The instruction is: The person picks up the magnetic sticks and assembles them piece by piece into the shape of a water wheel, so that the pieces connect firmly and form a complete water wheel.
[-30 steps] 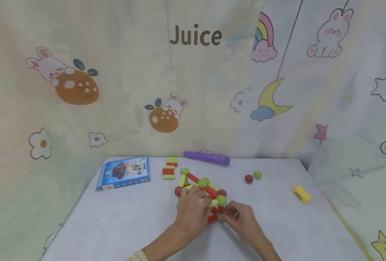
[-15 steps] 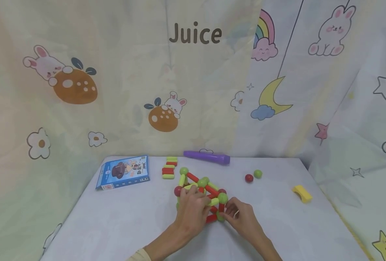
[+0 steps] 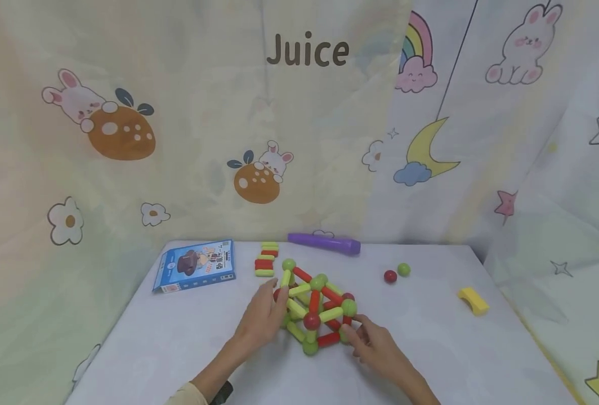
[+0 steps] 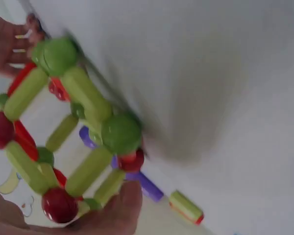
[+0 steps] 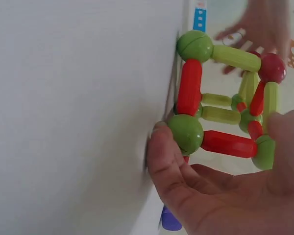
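A frame of red and yellow-green magnetic sticks (image 3: 328, 340) joined by red and green balls stands on the table, with an open front side. My left hand (image 3: 260, 316) lies along its left side, fingers extended, with the tips by a red ball. In the left wrist view, the left thumb (image 4: 130, 203) overlaps the yellow-green sticks there. My right hand (image 3: 378, 346) holds the lower right corner, fingers curled and thumb at the green ball (image 5: 186, 134). A red ball (image 3: 312, 320) tops the front corner, above another green ball (image 3: 310, 345).
Several loose red and yellow-green sticks (image 3: 264, 264) lie in a row behind the frame. Around the table are a blue game box (image 3: 195, 266), a purple microphone-shaped toy (image 3: 325, 243), loose red (image 3: 390, 276) and green balls (image 3: 403, 269), and a yellow arch block (image 3: 474, 301).
My left hand has moved off the front of the frame to its left side, its fingers straightening and uncovering the front red ball. The right hand stays at the lower right corner.
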`<state>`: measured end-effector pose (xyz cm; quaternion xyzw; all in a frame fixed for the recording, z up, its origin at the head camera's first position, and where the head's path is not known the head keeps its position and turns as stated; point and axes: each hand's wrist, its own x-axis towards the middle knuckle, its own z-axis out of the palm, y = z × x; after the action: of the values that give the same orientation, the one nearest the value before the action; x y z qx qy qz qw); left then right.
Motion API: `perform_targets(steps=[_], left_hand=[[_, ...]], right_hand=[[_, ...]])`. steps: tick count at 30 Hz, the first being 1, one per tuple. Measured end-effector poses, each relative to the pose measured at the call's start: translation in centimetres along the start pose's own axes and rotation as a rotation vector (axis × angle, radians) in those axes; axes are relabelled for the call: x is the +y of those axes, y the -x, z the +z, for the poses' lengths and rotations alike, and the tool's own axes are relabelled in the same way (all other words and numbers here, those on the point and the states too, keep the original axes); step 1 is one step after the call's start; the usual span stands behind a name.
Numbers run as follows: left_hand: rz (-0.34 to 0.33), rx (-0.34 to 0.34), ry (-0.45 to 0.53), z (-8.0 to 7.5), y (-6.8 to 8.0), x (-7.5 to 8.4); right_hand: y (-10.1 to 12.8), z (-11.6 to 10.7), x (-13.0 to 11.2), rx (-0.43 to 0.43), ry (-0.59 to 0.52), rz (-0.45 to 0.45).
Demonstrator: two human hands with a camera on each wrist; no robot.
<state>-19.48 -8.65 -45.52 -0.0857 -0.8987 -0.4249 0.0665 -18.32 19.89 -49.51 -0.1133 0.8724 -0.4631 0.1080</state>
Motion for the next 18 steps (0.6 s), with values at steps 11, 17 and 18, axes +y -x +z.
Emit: perform_targets(steps=[11,17,18], left_hand=[[-0.088,-0.246,0.24,0.7,3.2,0.7],[-0.118,-0.299,0.305,0.7,4.4,0.9],[-0.134,-0.273,0.295,0.5,4.3,0.6]], right_hand=[[-1.2,-1.5,-0.4,0.063,0.09,0.138],[-2.2,-2.4,-0.2,0.093,0.128,0.166],[-2.3,-2.6,-0.3,0.094,0.123,0.179]])
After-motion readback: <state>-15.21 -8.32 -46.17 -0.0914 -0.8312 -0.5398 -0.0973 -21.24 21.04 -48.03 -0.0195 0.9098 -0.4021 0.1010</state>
